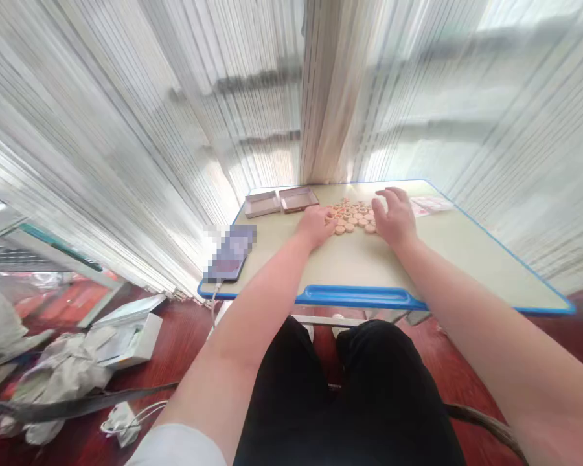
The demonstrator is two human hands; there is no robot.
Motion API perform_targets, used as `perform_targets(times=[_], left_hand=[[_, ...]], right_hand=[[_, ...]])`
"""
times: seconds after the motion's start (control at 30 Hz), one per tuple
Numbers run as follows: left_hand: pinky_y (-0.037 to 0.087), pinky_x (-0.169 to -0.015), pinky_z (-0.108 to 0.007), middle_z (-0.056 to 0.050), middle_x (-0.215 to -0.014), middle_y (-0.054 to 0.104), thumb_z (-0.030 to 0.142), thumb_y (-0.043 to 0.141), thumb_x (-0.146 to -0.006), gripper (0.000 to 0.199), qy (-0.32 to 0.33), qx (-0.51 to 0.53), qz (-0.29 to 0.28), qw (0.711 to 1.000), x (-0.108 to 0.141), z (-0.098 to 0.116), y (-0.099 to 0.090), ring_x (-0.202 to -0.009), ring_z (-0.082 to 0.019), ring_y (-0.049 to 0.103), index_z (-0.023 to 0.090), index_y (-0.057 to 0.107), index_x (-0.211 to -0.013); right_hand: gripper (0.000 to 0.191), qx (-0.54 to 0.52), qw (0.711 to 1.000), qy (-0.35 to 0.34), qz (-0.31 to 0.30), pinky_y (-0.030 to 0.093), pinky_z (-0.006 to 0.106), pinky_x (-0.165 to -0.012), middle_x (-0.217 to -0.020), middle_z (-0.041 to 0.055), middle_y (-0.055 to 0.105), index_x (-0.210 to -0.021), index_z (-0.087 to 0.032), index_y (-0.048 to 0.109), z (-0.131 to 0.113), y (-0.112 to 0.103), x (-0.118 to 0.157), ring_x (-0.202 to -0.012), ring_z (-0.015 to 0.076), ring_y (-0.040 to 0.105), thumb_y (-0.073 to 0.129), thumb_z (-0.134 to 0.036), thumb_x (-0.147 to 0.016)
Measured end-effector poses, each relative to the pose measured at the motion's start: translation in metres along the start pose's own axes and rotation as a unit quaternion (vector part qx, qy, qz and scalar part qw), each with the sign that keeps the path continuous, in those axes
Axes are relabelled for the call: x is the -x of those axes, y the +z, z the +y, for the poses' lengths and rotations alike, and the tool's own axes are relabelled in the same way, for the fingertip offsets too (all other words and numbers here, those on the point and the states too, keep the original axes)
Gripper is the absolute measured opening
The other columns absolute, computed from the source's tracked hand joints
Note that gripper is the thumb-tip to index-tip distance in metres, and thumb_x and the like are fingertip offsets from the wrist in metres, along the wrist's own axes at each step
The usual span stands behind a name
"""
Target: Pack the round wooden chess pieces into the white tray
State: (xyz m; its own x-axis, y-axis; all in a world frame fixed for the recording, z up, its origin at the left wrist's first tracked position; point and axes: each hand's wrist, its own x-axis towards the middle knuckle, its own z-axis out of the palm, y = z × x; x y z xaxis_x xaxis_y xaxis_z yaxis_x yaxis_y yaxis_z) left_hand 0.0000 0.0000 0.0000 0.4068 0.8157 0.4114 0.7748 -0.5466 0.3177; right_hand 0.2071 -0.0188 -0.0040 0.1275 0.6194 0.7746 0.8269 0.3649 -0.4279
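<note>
Several round wooden pieces, some with reddish marks, lie in a loose cluster on the pale tabletop. My left hand rests at the cluster's left edge, its fingers apart and touching the nearest pieces. On the right side of the cluster is my right hand, with thumb and fingers spread and nothing held. Two shallow open box halves, one on the left and one beside it, sit at the back left of the table.
A phone with a cable lies at the table's left edge. Reddish printed paper is right of my right hand. The table has a blue rim and a blue front tray. Sheer curtains hang behind.
</note>
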Motion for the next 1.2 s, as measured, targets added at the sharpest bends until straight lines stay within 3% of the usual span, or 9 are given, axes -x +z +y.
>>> perform_targets(times=[0.13, 0.2, 0.27, 0.43, 0.6, 0.77, 0.87, 1.2], left_hand=[[0.036, -0.099, -0.034, -0.011, -0.114, 0.057, 0.056, 0.053, -0.075, 0.054, -0.03, 0.031, -0.019, 0.999, 0.003, 0.003, 0.0, -0.11, -0.024, 0.05, 0.015, 0.059, -0.11], [0.034, -0.101, -0.036, -0.012, -0.124, 0.051, 0.065, 0.06, -0.063, 0.081, -0.035, 0.037, -0.039, 0.998, 0.005, 0.004, 0.0, -0.116, -0.027, 0.046, 0.016, 0.047, -0.126], [0.031, -0.104, -0.037, -0.013, -0.13, 0.046, 0.068, 0.061, -0.058, 0.091, -0.034, 0.037, -0.05, 0.997, 0.007, 0.004, 0.0, -0.121, -0.03, 0.042, 0.017, 0.042, -0.131], [0.033, -0.102, -0.036, -0.012, -0.128, 0.047, 0.067, 0.059, -0.061, 0.087, -0.051, 0.056, -0.059, 0.995, 0.007, 0.004, -0.002, -0.119, -0.028, 0.045, 0.017, 0.042, -0.131], [0.035, -0.101, -0.037, -0.014, -0.125, 0.05, 0.066, 0.058, -0.063, 0.085, -0.043, 0.058, -0.058, 0.996, 0.006, 0.004, -0.002, -0.117, -0.028, 0.045, 0.013, 0.044, -0.128], [0.029, -0.104, -0.039, -0.013, -0.118, 0.054, 0.058, 0.054, -0.073, 0.061, -0.048, 0.024, 0.036, 0.998, 0.004, 0.003, 0.002, -0.117, -0.028, 0.043, 0.013, 0.054, -0.114], [0.031, -0.103, -0.038, -0.013, -0.114, 0.057, 0.052, 0.05, -0.079, 0.049, -0.04, 0.021, 0.057, 0.997, 0.005, 0.006, 0.001, -0.114, -0.026, 0.045, 0.013, 0.057, -0.108], [0.038, -0.098, -0.037, -0.012, -0.105, 0.06, 0.044, 0.048, -0.083, 0.036, -0.003, 0.054, 0.093, 0.994, 0.007, 0.01, 0.003, -0.106, -0.024, 0.05, 0.014, 0.059, -0.101]], right_hand=[[0.026, -0.002, 0.987, 0.085, -0.134, 0.04, 0.04, -0.095, -0.098, 0.0101, 0.063, -0.085, -0.016, 0.07, 0.014, 0.0, 0.003, -0.101, 0.0238, 0.054, 0.051, -0.031, -0.076], [0.026, 0.0, 0.983, 0.096, -0.158, 0.039, 0.039, -0.096, -0.101, 0.009, 0.063, -0.086, -0.017, 0.071, 0.015, -0.002, 0.003, -0.1, 0.0228, 0.055, 0.052, -0.03, -0.074], [0.026, 0.007, 0.983, 0.1, -0.153, 0.039, 0.037, -0.095, -0.102, 0.0087, 0.062, -0.088, -0.017, 0.071, 0.012, -0.004, 0.003, -0.099, 0.0223, 0.054, 0.051, -0.027, -0.074], [0.024, 0.01, 0.974, 0.138, -0.178, 0.042, 0.032, -0.089, -0.092, 0.0075, 0.062, -0.08, -0.016, 0.073, 0.0, -0.008, 0.005, -0.09, 0.019, 0.056, 0.05, -0.02, -0.073], [0.022, -0.001, 0.979, 0.133, -0.156, 0.04, 0.032, -0.093, -0.094, 0.0087, 0.06, -0.079, -0.015, 0.073, -0.005, -0.009, 0.009, -0.094, 0.0196, 0.056, 0.052, -0.019, -0.073], [0.022, -0.006, 0.982, 0.13, -0.139, 0.039, 0.034, -0.097, -0.099, 0.0094, 0.057, -0.079, -0.016, 0.072, -0.002, -0.012, 0.011, -0.098, 0.0204, 0.054, 0.051, -0.02, -0.074], [0.022, -0.013, 0.98, 0.135, -0.148, 0.04, 0.036, -0.095, -0.098, 0.0099, 0.057, -0.078, -0.016, 0.072, -0.002, -0.013, 0.011, -0.097, 0.0214, 0.055, 0.052, -0.021, -0.074], [0.031, 0.034, 0.982, 0.023, -0.182, 0.041, 0.039, -0.092, -0.106, 0.0106, 0.058, -0.102, -0.018, 0.066, -0.008, -0.013, 0.014, -0.1, 0.0242, 0.053, 0.043, -0.03, -0.084]])
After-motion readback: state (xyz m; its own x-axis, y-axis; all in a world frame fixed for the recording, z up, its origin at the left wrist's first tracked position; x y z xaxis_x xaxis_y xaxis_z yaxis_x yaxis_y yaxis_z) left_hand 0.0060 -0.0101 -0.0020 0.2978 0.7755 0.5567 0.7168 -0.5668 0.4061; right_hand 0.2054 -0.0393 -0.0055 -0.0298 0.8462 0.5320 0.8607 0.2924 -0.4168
